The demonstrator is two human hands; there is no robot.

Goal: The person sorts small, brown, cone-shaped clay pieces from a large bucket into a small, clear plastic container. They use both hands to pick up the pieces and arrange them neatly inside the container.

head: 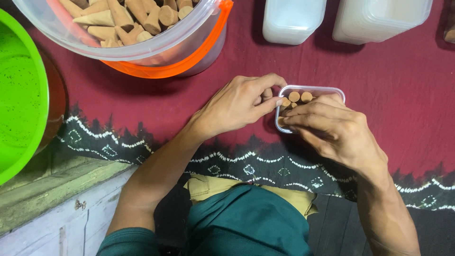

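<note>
Hands at small clear container (327, 90) on desk: left hand (237, 104) pinches its rim, right hand (332, 128) fingers pressed over brown cones (294, 96). Container partly filled; bucket (180, 52) holds many more.

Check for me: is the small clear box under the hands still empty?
No, the small clear box already holds several tan cones standing with round bases up, beside the left hand and right hand.

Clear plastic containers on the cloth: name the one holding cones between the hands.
The small clear plastic box at centre; the two larger clear plastic tubs above look empty.
</note>
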